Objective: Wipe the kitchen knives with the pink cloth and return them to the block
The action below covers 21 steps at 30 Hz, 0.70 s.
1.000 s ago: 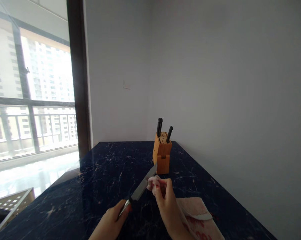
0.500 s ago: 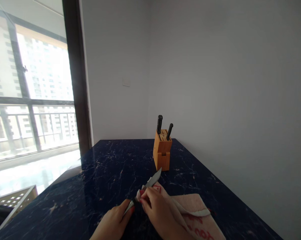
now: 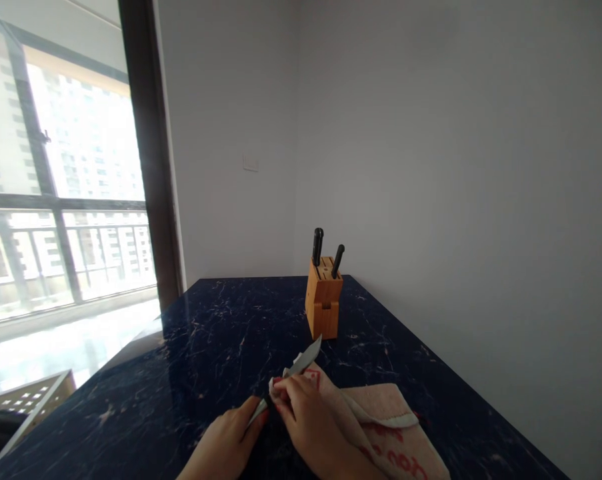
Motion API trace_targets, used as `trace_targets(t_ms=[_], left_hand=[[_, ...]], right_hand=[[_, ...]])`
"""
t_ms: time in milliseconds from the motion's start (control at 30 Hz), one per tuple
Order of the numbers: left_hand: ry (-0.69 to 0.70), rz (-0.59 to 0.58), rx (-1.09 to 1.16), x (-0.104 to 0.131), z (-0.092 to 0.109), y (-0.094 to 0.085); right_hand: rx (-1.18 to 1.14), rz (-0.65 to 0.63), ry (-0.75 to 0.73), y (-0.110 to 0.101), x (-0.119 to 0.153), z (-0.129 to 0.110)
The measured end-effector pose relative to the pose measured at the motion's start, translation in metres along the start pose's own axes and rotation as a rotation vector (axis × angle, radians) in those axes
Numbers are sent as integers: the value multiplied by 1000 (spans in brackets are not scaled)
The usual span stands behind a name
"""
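Note:
My left hand [image 3: 231, 430] is closed around the handle of a knife [image 3: 305, 358], whose blade points away and up to the right, toward the knife block. With closed fingers my right hand [image 3: 303, 413] pinches a fold of a pale towel [image 3: 393, 433] against the knife, near where blade and handle meet. Red lettering marks the towel, and the rest of it lies on the table to the right, partly under my right forearm. Part of the knife's middle is hidden by the cloth and fingers.
A wooden knife block [image 3: 324, 307] stands beyond the blade tip, with several black-handled knives in it. The dark blue marbled table [image 3: 241, 320] runs back to the walls. A perforated chair [image 3: 41, 407] is at the lower left, by a large window [image 3: 85, 147].
My right hand and the pinched cloth have shifted slightly left along the knife, toward the handle. My left hand keeps its grip, and the view has moved a little.

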State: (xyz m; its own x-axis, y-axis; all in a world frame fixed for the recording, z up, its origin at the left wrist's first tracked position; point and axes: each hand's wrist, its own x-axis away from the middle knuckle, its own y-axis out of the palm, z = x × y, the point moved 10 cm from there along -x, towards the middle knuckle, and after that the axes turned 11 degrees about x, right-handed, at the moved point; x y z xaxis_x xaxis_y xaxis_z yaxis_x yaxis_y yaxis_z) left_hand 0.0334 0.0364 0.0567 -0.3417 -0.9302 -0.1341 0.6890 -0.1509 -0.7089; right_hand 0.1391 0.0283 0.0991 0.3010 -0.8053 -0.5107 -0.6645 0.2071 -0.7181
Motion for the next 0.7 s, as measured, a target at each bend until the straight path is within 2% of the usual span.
trace_targets(t_ms=[167, 333, 533, 700], left_hand=[[9, -9, -16, 1, 2, 1], [7, -16, -26, 0, 1, 1], [15, -15, -7, 0, 1, 1], [-14, -30, -27, 1, 1, 0]], right_hand=[[111, -63, -4, 6, -1, 1], [98, -15, 52, 1, -2, 8], [127, -29, -58, 0, 0, -5], [149, 58, 70, -12, -5, 15]])
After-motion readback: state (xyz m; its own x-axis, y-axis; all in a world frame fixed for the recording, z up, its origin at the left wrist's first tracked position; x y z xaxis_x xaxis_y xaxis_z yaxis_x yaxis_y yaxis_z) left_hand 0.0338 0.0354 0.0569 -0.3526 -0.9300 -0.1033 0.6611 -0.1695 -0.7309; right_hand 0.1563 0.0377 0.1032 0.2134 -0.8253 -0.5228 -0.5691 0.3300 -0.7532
